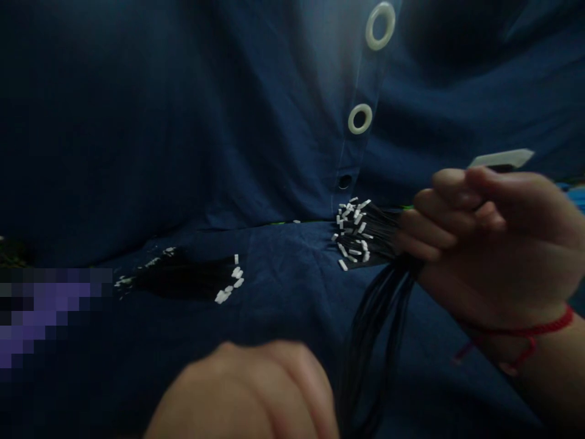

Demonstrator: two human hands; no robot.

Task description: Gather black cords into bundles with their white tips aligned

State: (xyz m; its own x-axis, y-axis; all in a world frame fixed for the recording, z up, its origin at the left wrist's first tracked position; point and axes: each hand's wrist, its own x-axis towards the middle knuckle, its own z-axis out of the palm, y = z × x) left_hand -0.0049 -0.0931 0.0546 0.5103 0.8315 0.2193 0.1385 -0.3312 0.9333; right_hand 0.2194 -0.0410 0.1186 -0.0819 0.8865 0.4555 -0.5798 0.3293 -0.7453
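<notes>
My right hand (457,225), with a red string bracelet (525,332) at the wrist, is closed round a bundle of black cords (381,238). Small white tips (351,225) fan out at the bundle's left end, and loose lengths loop down below the fist. Above the thumb juts a pale, flat, pointed piece (507,157) with a black part under it; I cannot tell what it is. At the bottom edge is my left hand (247,396), knuckles bent and fingers curled under. Its fingertips are hidden, and the hanging cords pass close to its right side.
Another black cord bundle with white tips (229,286) lies to the left on dark blue cloth (283,268). Behind rises more blue cloth with pale rings (360,105) down a seam. A blurred purple patch (50,311) is at the far left.
</notes>
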